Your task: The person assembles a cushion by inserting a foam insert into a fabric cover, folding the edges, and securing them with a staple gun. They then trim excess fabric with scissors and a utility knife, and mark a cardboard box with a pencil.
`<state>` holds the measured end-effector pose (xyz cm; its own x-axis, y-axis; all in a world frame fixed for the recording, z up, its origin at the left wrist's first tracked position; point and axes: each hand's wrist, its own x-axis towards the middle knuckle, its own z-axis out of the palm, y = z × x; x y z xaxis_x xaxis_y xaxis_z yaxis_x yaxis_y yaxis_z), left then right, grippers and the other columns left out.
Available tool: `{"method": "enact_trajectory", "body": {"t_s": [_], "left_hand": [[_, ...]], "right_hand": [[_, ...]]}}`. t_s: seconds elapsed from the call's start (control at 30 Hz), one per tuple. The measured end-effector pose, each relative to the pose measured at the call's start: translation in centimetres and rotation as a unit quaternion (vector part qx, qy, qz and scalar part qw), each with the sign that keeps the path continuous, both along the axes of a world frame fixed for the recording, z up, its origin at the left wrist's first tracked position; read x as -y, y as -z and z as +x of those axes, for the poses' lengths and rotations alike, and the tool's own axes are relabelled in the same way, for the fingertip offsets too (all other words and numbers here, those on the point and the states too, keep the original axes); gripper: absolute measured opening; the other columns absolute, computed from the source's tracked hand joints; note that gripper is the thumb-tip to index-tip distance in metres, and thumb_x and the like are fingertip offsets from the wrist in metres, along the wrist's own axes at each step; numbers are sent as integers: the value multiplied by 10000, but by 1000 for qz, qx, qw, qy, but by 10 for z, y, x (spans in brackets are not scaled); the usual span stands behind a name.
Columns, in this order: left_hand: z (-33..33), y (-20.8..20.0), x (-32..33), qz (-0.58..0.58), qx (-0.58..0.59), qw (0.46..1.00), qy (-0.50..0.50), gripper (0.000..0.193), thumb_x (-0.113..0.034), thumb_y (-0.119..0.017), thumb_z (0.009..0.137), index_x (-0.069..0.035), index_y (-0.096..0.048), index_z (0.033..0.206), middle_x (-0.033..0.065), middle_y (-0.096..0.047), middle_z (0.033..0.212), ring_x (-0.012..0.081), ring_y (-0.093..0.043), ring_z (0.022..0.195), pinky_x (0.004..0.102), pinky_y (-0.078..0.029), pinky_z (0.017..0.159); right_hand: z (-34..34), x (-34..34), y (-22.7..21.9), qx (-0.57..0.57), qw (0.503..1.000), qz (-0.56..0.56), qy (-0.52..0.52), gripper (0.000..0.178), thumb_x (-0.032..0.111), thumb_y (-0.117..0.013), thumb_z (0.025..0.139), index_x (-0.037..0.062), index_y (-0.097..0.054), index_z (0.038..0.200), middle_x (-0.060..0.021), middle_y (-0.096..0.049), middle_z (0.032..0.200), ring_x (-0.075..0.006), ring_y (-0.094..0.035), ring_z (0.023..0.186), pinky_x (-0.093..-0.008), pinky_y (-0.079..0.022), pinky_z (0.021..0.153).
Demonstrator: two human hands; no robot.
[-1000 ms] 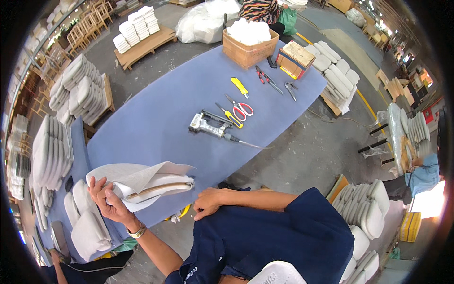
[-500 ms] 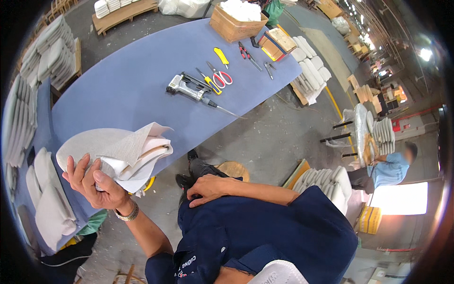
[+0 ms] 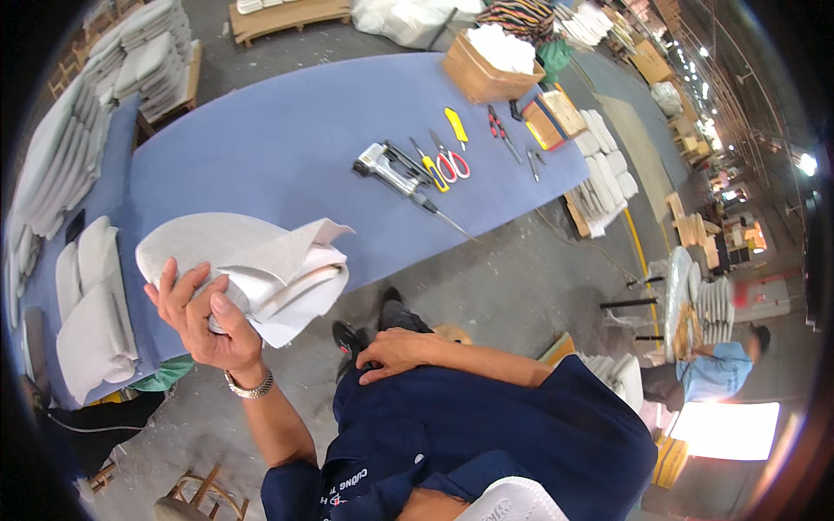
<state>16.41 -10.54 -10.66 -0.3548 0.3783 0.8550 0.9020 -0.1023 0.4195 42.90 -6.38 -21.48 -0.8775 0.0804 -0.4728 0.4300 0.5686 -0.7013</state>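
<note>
My left hand (image 3: 208, 317), with a metal watch on its wrist, is closed around the edge of a light grey fabric-covered seat pad (image 3: 208, 243). The pad is tilted up above the near edge of the blue table. At its right end the cover stands loose in folds, and white layers show beneath. My right hand (image 3: 391, 352) rests low against my dark blue shirt, fingers loosely bent, with nothing seen in it. On the table lie a silver staple gun (image 3: 391, 174) with a hose, a yellow-handled screwdriver (image 3: 434, 174) and red-handled scissors (image 3: 452, 165).
Farther along the blue table (image 3: 287, 113) are a yellow utility knife (image 3: 456, 126), pliers (image 3: 504, 135), a small box (image 3: 556, 117) and a carton (image 3: 486, 74) of white material. Grey pads (image 3: 95, 304) are piled at left. A wooden stool (image 3: 200, 499) stands behind; a person (image 3: 712, 369) works at right.
The view has shifted, so the table and tools sit farther right and slightly lower. My left hand still holds the seat pad, tilted a little differently; my right hand stays at my shirt.
</note>
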Motion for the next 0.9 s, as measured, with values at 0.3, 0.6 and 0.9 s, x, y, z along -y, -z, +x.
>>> {"method": "enact_trajectory", "body": {"t_s": [0.3,0.6,0.9], "left_hand": [[-8,-7,-37,49,44,997,-36,208,-167,-549,932,-67,-683,809,91,-698,1006,363,-580,1251,584,-208,1208],[-1,-27,-115,58,63,995,-49,254,-206,-546,954,-50,-680,804,101,-690,996,344,-583,1233,571,-200,1208],[28,-42,-192,-40,23,997,-66,279,-203,-530,970,-21,-677,818,118,-694,1016,320,-577,1230,563,-209,1207]], "right_hand": [[5,-44,8,9,999,6,-36,532,663,-557,952,182,-746,1082,-137,-740,845,-360,-722,853,-461,-562,762],[46,-149,27,-68,988,-88,105,435,552,-625,962,132,-725,1016,-126,-731,849,-302,-699,791,-428,-535,731],[116,-333,32,-158,937,24,310,367,422,-684,936,95,-723,1099,-123,-748,906,-273,-725,844,-385,-553,747]]}}
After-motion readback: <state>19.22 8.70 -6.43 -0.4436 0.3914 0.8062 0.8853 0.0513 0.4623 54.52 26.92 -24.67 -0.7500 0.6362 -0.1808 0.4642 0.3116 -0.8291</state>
